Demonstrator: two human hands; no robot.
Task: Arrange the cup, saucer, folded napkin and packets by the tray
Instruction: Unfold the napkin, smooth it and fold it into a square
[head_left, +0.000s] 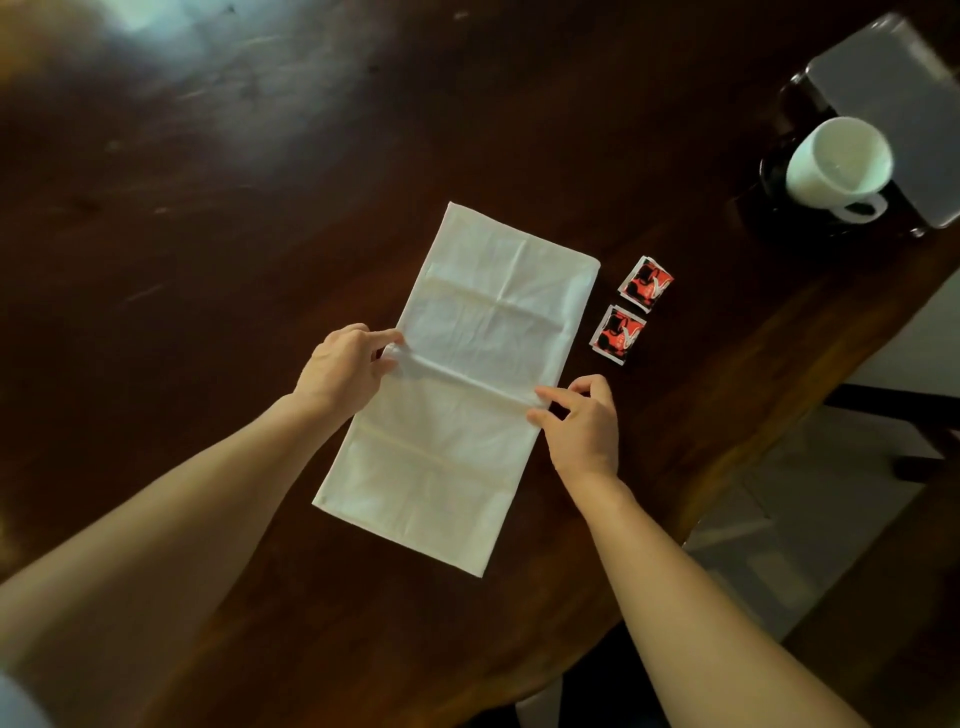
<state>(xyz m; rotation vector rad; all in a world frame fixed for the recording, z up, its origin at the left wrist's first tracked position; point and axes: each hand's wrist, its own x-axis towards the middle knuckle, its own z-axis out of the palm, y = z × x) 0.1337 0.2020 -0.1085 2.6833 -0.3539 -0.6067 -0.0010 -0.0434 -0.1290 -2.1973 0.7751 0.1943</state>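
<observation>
A white cloth napkin (467, 374) lies flat as a long rectangle in the middle of the dark wooden table (208, 182). My left hand (343, 369) pinches its left edge near the middle crease. My right hand (582, 421) pinches the right edge at the same crease. Two red and black packets (645, 283) (618, 335) lie side by side just right of the napkin. A white cup (836, 161) stands on a dark saucer (774, 171) at the far right, resting against a grey tray (893, 88).
The table's right edge (779, 415) runs diagonally close to the packets and tray. Beyond it are a pale floor and dark chair parts (893, 405). Bare wood stretches left of and behind the napkin.
</observation>
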